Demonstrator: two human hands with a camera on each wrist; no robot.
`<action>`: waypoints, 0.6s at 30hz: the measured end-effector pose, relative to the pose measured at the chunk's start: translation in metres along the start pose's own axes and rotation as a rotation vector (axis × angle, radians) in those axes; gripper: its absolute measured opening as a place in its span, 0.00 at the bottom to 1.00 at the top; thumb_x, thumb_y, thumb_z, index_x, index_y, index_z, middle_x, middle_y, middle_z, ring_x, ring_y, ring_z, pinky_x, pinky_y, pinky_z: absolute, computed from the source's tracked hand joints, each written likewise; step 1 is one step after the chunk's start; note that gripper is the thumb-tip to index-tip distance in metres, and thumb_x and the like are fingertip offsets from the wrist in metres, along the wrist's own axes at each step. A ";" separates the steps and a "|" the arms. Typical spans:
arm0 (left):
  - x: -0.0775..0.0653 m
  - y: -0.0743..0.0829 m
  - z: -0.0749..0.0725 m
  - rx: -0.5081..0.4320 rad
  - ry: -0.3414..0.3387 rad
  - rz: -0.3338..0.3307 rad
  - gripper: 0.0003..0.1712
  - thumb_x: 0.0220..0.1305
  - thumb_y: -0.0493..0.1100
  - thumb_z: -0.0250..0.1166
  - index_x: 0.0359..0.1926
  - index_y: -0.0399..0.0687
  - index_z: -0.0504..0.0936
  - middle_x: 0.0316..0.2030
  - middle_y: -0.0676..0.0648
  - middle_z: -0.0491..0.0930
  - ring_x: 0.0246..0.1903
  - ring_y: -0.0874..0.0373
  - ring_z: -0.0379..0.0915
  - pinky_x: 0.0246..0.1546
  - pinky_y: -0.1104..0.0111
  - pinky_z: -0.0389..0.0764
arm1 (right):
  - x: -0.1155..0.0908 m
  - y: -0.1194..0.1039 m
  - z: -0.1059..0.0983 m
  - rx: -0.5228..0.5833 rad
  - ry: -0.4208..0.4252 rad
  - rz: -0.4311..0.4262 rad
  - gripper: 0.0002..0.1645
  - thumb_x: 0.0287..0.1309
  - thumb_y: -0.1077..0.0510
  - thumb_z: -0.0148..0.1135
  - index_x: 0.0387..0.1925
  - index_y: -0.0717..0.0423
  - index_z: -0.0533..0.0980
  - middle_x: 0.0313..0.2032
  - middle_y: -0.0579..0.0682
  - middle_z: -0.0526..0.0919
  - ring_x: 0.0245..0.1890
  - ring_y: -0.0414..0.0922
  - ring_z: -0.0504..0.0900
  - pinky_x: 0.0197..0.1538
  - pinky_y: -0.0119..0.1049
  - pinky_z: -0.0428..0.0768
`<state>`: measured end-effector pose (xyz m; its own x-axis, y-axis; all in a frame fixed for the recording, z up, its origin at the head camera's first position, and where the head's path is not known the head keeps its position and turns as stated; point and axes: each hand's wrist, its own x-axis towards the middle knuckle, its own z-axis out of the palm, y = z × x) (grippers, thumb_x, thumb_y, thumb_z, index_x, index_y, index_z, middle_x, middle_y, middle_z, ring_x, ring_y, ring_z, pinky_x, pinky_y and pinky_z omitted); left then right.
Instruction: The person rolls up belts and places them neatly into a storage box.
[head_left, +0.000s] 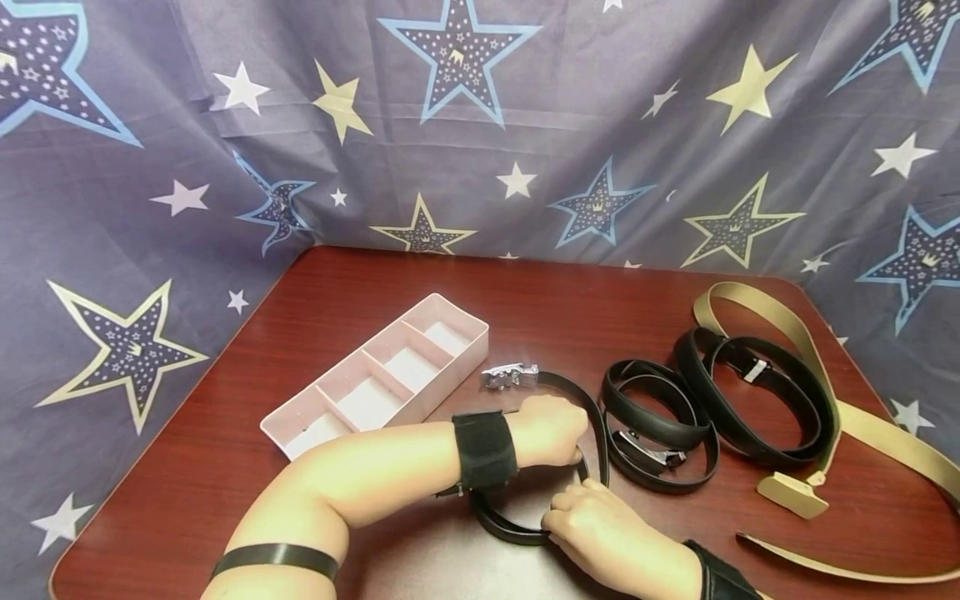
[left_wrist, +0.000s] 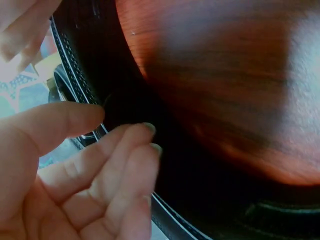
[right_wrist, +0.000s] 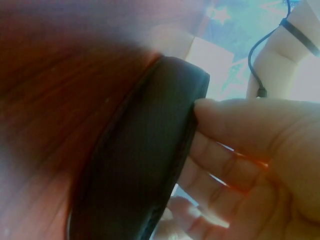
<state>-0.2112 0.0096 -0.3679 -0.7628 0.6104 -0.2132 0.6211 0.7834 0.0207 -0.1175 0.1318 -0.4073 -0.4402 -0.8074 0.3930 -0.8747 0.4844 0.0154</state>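
A black belt [head_left: 513,532] lies in a loose coil at the front middle of the table, standing on its edge. Its silver buckle [head_left: 510,377] rests at the far end of the strap, close to the tray. My left hand [head_left: 551,429] reaches over the coil; in the left wrist view its thumb and bent fingers [left_wrist: 135,160] hold the strap's stitched edge. Nearer the front, my right hand [head_left: 596,521] pinches the coil's strap between thumb and fingers. The right wrist view shows the thumb [right_wrist: 220,117] against the strap's edge, with the strap's wide face turned outward.
Left of the coil stands a pink divided tray [head_left: 386,387]. To the right sit a coiled black belt with a silver buckle [head_left: 652,454] and a larger black coil [head_left: 817,417]. A tan belt [head_left: 892,433] sprawls along the table's right side. A starry curtain [head_left: 525,125] hangs behind.
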 end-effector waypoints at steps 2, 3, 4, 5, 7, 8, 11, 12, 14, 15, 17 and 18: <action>0.001 0.000 0.001 -0.014 -0.026 -0.023 0.13 0.60 0.54 0.72 0.26 0.54 0.83 0.32 0.52 0.88 0.33 0.56 0.85 0.31 0.60 0.84 | 0.000 0.000 0.002 -0.014 0.016 -0.012 0.16 0.45 0.58 0.78 0.20 0.43 0.74 0.21 0.36 0.71 0.26 0.35 0.72 0.31 0.26 0.60; 0.002 -0.001 0.002 -0.030 -0.043 -0.036 0.14 0.60 0.55 0.71 0.26 0.54 0.83 0.32 0.52 0.88 0.32 0.56 0.84 0.31 0.60 0.84 | 0.000 0.000 0.003 -0.022 0.022 -0.016 0.16 0.44 0.58 0.78 0.19 0.43 0.74 0.21 0.36 0.70 0.25 0.35 0.72 0.31 0.26 0.60; 0.003 -0.002 0.002 -0.051 -0.060 -0.048 0.14 0.60 0.55 0.71 0.25 0.54 0.83 0.31 0.52 0.88 0.32 0.57 0.84 0.31 0.60 0.83 | 0.001 0.001 0.003 -0.031 0.029 -0.022 0.17 0.43 0.58 0.78 0.19 0.42 0.74 0.20 0.36 0.70 0.24 0.35 0.71 0.30 0.26 0.59; 0.004 -0.003 0.002 -0.078 -0.081 -0.061 0.15 0.61 0.56 0.70 0.25 0.54 0.82 0.30 0.52 0.87 0.30 0.57 0.83 0.31 0.61 0.82 | 0.001 0.001 0.003 -0.036 0.032 -0.026 0.17 0.43 0.58 0.77 0.18 0.42 0.74 0.20 0.36 0.70 0.24 0.36 0.71 0.30 0.26 0.58; 0.006 -0.006 0.004 -0.143 -0.134 -0.089 0.16 0.63 0.56 0.68 0.24 0.54 0.81 0.26 0.54 0.85 0.26 0.59 0.81 0.28 0.63 0.80 | 0.002 0.002 0.004 -0.051 0.035 -0.039 0.18 0.42 0.57 0.77 0.17 0.42 0.73 0.19 0.36 0.69 0.22 0.36 0.71 0.30 0.25 0.57; 0.007 -0.007 0.004 -0.177 -0.163 -0.101 0.16 0.64 0.56 0.67 0.23 0.55 0.81 0.24 0.54 0.85 0.24 0.60 0.80 0.27 0.65 0.78 | 0.003 0.003 0.004 -0.059 0.034 -0.044 0.18 0.42 0.57 0.77 0.16 0.41 0.72 0.18 0.36 0.69 0.22 0.35 0.71 0.29 0.25 0.57; 0.011 -0.011 0.004 -0.284 -0.234 -0.120 0.18 0.66 0.54 0.66 0.21 0.55 0.83 0.18 0.55 0.83 0.18 0.61 0.79 0.22 0.69 0.74 | 0.004 0.004 0.003 -0.062 0.019 -0.050 0.20 0.41 0.57 0.76 0.15 0.41 0.70 0.17 0.35 0.68 0.21 0.33 0.71 0.29 0.25 0.56; 0.012 -0.012 0.004 -0.316 -0.254 -0.119 0.18 0.66 0.53 0.66 0.20 0.54 0.83 0.17 0.55 0.83 0.17 0.62 0.79 0.22 0.70 0.73 | 0.004 0.005 0.002 -0.065 0.015 -0.052 0.20 0.41 0.58 0.76 0.14 0.41 0.70 0.17 0.35 0.67 0.21 0.33 0.70 0.29 0.25 0.56; 0.013 -0.013 0.003 -0.369 -0.284 -0.114 0.18 0.67 0.51 0.66 0.20 0.52 0.85 0.17 0.54 0.84 0.17 0.62 0.80 0.21 0.72 0.73 | 0.005 0.006 0.002 -0.067 0.006 -0.053 0.22 0.41 0.58 0.76 0.13 0.41 0.68 0.16 0.35 0.67 0.20 0.32 0.70 0.29 0.25 0.56; 0.014 -0.013 0.002 -0.396 -0.296 -0.115 0.18 0.67 0.49 0.66 0.20 0.50 0.85 0.17 0.53 0.84 0.18 0.62 0.80 0.21 0.73 0.74 | 0.005 0.006 0.001 -0.069 0.003 -0.055 0.22 0.41 0.58 0.76 0.13 0.41 0.68 0.16 0.35 0.67 0.20 0.32 0.70 0.29 0.26 0.56; 0.013 -0.014 0.002 -0.431 -0.313 -0.119 0.18 0.67 0.47 0.65 0.20 0.48 0.85 0.18 0.51 0.85 0.19 0.62 0.81 0.22 0.73 0.75 | 0.006 0.006 0.001 -0.064 -0.004 -0.055 0.23 0.41 0.58 0.76 0.13 0.41 0.67 0.15 0.35 0.67 0.20 0.31 0.70 0.29 0.25 0.55; 0.013 -0.014 0.002 -0.443 -0.317 -0.122 0.18 0.67 0.46 0.65 0.20 0.47 0.85 0.19 0.50 0.86 0.19 0.62 0.81 0.22 0.74 0.76 | 0.006 0.005 0.000 -0.066 -0.005 -0.056 0.23 0.41 0.58 0.76 0.13 0.41 0.67 0.15 0.35 0.67 0.20 0.31 0.70 0.29 0.26 0.55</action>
<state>-0.2290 0.0065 -0.3729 -0.6905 0.5006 -0.5221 0.3446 0.8623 0.3710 -0.1251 0.1291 -0.4050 -0.3923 -0.8354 0.3850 -0.8828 0.4595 0.0976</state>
